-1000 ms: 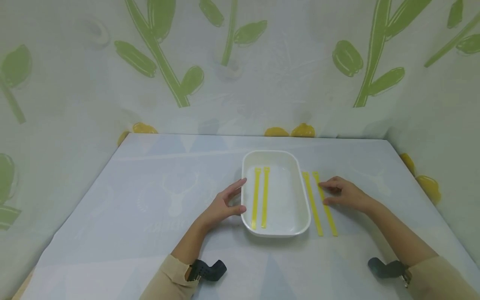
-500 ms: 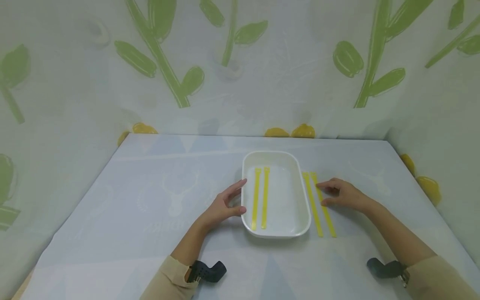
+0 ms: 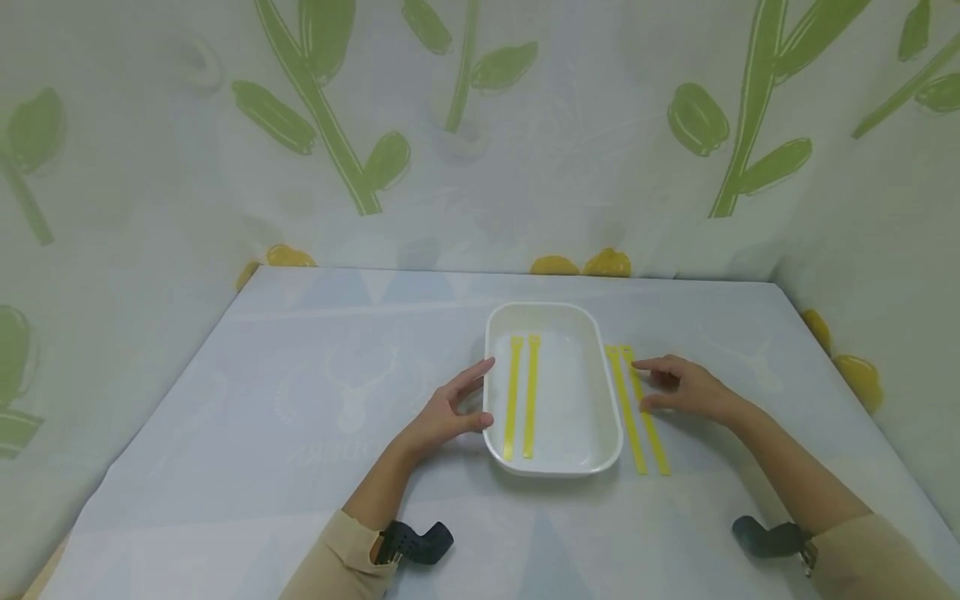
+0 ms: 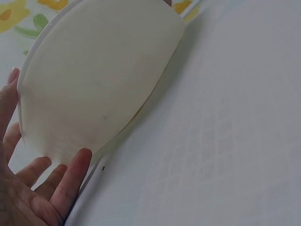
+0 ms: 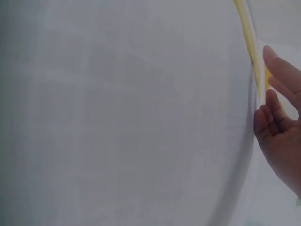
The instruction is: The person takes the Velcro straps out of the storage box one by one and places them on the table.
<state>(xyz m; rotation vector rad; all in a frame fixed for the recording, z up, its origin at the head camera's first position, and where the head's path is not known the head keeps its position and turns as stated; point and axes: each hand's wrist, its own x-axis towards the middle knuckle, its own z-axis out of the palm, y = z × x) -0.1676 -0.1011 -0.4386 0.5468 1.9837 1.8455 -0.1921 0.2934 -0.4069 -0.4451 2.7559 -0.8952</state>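
A white rectangular tray (image 3: pixel 576 392) stands mid-table with two yellow cable straps (image 3: pixel 531 398) lying lengthwise at its left side. My left hand (image 3: pixel 447 412) rests its fingertips and thumb on the tray's left wall. The left wrist view shows that hand's spread fingers (image 4: pixel 73 179) beside the tray's outer wall (image 4: pixel 103 89). Right of the tray lie an inner yellow strap (image 3: pixel 630 421) and an outer yellow strap (image 3: pixel 656 442), close together. Fingertips of my right hand (image 3: pixel 686 390) touch the outer strap's right edge. In the right wrist view, that hand (image 5: pixel 282 125) is near a yellow strap (image 5: pixel 247 35).
A pale patterned cloth (image 3: pixel 300 400) covers the table. Behind and at both sides hang walls with a green leaf print (image 3: pixel 386 162). Each wrist wears a dark camera mount, the left mount (image 3: pixel 420 542) and the right mount (image 3: pixel 768 537) both standing over the cloth.
My right hand has moved slightly left, and the outer strap has slid left with it, closer to the inner one. The tray and my left hand have stayed put.
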